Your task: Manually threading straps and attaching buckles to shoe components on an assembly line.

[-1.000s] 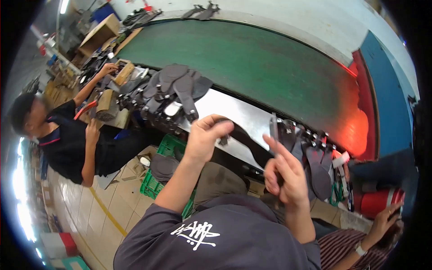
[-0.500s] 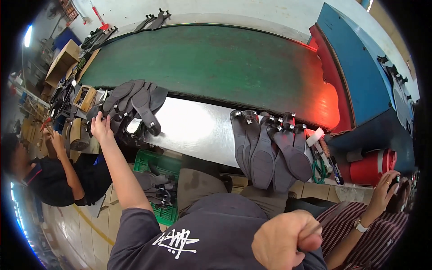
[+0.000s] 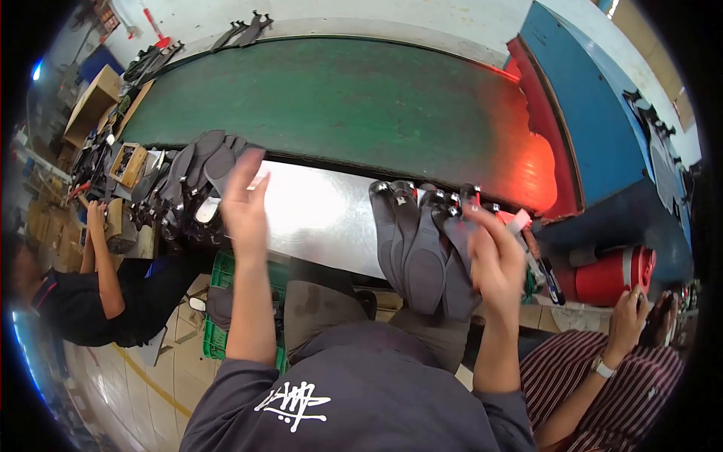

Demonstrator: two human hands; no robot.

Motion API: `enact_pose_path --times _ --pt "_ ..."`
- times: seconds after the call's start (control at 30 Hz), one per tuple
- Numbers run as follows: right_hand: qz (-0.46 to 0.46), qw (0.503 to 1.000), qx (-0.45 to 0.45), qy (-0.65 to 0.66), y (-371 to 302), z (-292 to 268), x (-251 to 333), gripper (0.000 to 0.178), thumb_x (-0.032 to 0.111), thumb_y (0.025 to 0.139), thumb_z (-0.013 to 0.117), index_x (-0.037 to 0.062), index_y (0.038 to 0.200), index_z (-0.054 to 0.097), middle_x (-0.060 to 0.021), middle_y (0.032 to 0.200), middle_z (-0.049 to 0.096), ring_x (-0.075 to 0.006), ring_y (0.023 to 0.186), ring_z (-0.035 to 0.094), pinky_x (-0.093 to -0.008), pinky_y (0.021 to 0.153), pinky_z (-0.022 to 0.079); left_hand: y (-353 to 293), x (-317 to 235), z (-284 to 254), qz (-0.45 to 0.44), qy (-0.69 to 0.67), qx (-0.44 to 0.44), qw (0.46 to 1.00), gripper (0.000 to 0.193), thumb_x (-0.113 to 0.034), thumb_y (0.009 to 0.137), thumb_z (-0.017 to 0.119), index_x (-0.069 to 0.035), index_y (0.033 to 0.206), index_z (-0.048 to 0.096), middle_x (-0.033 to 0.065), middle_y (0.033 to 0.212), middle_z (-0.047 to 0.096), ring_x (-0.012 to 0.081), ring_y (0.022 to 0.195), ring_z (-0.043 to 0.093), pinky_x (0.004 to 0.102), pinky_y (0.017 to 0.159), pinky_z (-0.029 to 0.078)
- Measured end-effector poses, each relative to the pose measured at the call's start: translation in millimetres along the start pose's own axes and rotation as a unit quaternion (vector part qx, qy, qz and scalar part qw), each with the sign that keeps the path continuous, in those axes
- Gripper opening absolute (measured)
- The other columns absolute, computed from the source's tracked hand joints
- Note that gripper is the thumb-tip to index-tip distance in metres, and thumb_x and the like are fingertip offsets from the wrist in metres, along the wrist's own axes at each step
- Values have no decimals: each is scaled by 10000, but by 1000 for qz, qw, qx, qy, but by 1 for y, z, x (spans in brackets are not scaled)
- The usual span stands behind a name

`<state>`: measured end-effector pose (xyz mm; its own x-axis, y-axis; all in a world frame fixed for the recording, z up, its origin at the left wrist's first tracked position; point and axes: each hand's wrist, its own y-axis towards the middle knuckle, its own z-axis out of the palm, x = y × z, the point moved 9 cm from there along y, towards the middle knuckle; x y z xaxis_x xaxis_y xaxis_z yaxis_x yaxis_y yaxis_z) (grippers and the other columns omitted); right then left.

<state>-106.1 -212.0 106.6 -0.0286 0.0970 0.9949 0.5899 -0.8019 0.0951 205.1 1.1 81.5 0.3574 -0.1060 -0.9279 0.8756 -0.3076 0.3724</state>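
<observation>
My left hand (image 3: 246, 215) is raised at the right side of a pile of dark grey shoe soles (image 3: 197, 164) with glossy black heels. It covers the pile's nearest heel, and motion smears its fingers, so any grip is hidden. My right hand (image 3: 497, 264) hangs over the right end of a row of similar shoe soles (image 3: 425, 275). Their heels point away from me, and their toes overhang the near edge of the shiny metal tabletop (image 3: 324, 218). Blurred fingertips of this hand reach close to the heels; contact cannot be made out.
Beyond the tabletop runs a wide green belt (image 3: 339, 98) toward a blue hood (image 3: 595, 90) glowing red. Below left stands a green crate (image 3: 216, 339). A red container (image 3: 610, 276) and pens (image 3: 553, 286) lie right. Co-workers' hands (image 3: 94, 218) show at both sides.
My left hand has moved right, from the pile's left part to its right side. My right hand has swung forward from near my chest to the row of soles. The view has shifted slightly.
</observation>
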Motion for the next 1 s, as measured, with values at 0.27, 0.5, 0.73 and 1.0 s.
enact_pose_path --times 0.27,0.5,0.73,1.0 --pt "-56 953 -2 -297 51 -9 -78 242 73 784 693 24 1016 645 -97 655 587 -185 560 536 -322 552 435 -146 48 175 -343 -181 389 836 450 -347 999 447 -24 1304 520 128 1179 633 186 1011 635 275 794 503" --pt "-37 997 69 -4 -1 45 6 223 8 825 682 -35 1023 590 -28 779 628 -13 580 507 -175 512 378 -118 -19 177 -198 -353 282 870 637 -514 1009 251 -15 1364 425 126 1186 583 152 1013 573 237 832 455" --pt "-107 991 73 -19 -3 82 -1 368 20 924 535 -8 1285 467 3 795 547 -46 640 462 -161 565 354 -89 -6 142 -269 -322 239 876 489 -508 1003 317 -65 926 511 11 618 464 79 472 426 222 427 343" --pt "98 962 227 118 -34 124 -54 610 65 967 434 148 1515 180 5 635 550 -30 494 425 -174 468 357 -109 38 125 -406 -324 210 828 421 -492 987 395 -101 873 503 -1 596 453 75 396 368 205 355 268"
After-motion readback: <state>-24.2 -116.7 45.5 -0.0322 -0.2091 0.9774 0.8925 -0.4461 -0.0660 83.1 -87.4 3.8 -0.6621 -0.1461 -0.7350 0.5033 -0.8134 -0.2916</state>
